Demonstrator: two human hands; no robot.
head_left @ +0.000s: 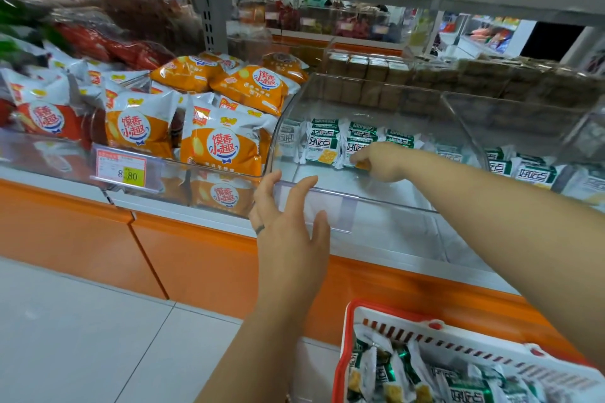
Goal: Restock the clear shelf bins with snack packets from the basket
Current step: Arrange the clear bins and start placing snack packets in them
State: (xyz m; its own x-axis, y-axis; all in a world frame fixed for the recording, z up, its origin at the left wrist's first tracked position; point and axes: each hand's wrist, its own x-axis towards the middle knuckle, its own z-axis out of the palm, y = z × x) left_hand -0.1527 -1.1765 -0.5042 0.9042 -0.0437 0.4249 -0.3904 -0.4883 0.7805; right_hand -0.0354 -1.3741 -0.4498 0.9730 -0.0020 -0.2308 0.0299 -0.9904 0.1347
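A clear shelf bin point(327, 196) sits at mid-height with several green-and-white snack packets point(322, 144) lined up at its back. My right hand point(381, 162) reaches deep inside the bin, its fingers curled round the lower edge of one green-and-white packet point(358, 149) in that row. My left hand point(288, 222) rests with straight, spread fingers on the bin's front lip, holding nothing. A red-and-white basket point(425, 330) at the bottom right holds more of the same packets point(393, 379).
The neighbouring clear bin on the left holds orange-and-white snack bags point(222, 144) behind a yellow price tag point(126, 170). Another clear bin point(530, 170) on the right holds green packets. Brown packs point(370, 69) stand behind. An orange shelf base point(196, 255) meets a pale tiled floor point(82, 337).
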